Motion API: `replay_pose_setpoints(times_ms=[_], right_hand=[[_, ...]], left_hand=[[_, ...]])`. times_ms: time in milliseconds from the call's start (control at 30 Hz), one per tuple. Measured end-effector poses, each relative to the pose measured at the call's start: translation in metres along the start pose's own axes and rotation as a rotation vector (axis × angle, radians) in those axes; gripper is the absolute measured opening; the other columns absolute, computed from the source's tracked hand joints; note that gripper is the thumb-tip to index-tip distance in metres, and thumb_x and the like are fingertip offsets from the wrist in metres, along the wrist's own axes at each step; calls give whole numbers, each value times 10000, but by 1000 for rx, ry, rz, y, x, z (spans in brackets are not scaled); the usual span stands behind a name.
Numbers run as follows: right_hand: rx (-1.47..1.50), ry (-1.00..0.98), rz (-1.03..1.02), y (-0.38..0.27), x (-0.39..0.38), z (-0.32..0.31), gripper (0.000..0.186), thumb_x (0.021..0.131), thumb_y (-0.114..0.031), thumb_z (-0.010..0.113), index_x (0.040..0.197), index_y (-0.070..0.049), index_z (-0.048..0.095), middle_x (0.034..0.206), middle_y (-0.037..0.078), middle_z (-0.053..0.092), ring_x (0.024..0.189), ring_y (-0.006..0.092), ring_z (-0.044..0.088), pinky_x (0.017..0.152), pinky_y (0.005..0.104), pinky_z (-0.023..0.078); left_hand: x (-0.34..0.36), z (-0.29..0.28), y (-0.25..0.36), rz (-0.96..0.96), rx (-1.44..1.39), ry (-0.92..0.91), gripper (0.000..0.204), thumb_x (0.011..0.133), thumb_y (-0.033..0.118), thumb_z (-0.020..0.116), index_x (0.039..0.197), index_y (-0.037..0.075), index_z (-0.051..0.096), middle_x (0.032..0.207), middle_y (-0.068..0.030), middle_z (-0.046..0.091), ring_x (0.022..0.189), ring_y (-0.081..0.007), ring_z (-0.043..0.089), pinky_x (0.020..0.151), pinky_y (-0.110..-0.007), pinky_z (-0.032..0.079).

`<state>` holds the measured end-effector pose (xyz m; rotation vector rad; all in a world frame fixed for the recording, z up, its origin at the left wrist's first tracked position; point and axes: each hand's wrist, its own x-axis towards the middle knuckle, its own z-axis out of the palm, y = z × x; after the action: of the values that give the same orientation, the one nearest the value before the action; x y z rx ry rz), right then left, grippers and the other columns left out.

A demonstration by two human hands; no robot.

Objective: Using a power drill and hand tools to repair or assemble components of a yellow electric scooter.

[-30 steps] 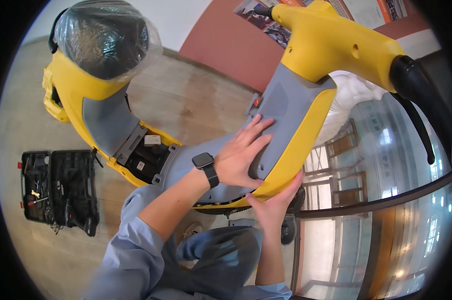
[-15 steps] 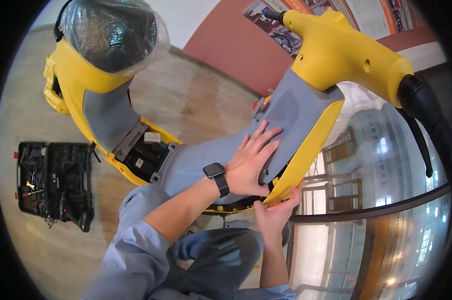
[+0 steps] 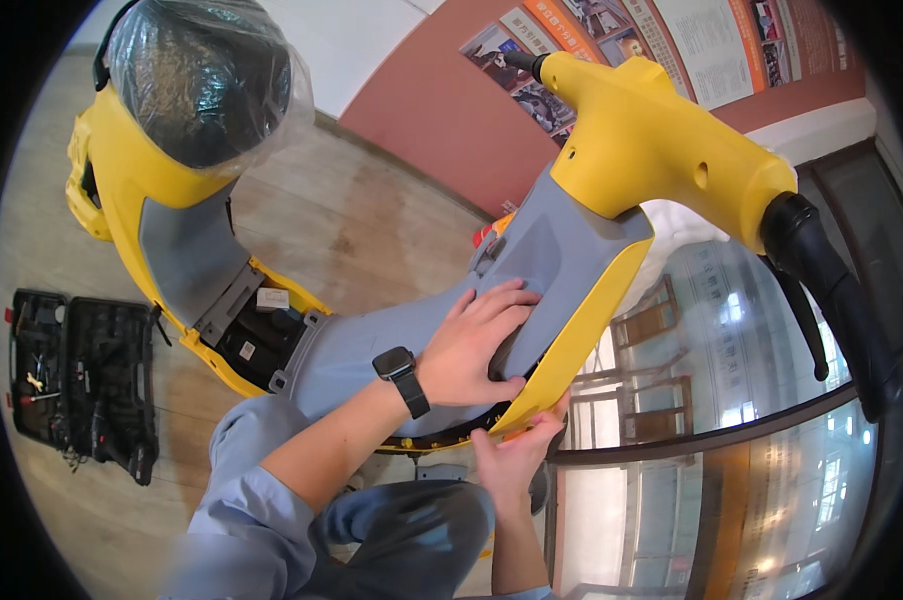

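Observation:
A yellow and grey scooter body stretches across the view. My left hand (image 3: pixel 469 342), with a dark watch on its wrist, lies with fingers spread on the grey inner panel (image 3: pixel 372 345). Its thumb reaches to the dark gap along the yellow side panel (image 3: pixel 582 335). Below it, my right hand (image 3: pixel 517 455) is closed round the lower edge of that yellow panel, its thumb on the near side. The other fingertips are partly hidden. Beside my hands, the gap shows black parts and small yellow tabs between the two panels.
The plastic-wrapped seat (image 3: pixel 207 85) stands at the far left, above an uncovered compartment (image 3: pixel 262 330). Handlebars with a black grip (image 3: pixel 822 250) and lever reach out at right. An open black tool case (image 3: pixel 107 380) lies on the floor. A reflective glass surface (image 3: pixel 732 500) is at right.
The whole view has shifted, so the scooter appears lower and further left. My left thumb has moved slightly along the gap, while my right hand keeps its hold on the yellow panel.

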<state>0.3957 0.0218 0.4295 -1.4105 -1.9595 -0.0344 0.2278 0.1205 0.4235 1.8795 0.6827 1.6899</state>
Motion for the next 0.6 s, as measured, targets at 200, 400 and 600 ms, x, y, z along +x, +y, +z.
replay_pose_setpoints(times_ms=[200,400,600], right_hand=[[-77,-133,41,-9,14,-19,664,682,-25,728,1180,-23,290,1463,282,214,1315,375,369,1029,436,372],[-336,-114,156,-77,100,-53,1030,693,-240,797,1422,99,153,1365,328,352,1272,435,389,1054,462,343],[-460,-299,146,-81,120,-56,1129,613,-279,829,1420,109,142,1314,322,391,1217,447,422,1009,454,389]], left_hand=[[1,1,0,19,-18,59,642,608,224,747,1153,34,465,1318,-161,465,1338,-366,370,1038,-527,323],[4,1,0,49,-50,91,626,589,195,755,1127,22,484,1293,-171,486,1307,-376,398,1030,-467,358],[3,0,-3,12,-73,75,643,580,204,748,1152,55,493,1320,-125,483,1330,-348,372,1037,-547,332]])
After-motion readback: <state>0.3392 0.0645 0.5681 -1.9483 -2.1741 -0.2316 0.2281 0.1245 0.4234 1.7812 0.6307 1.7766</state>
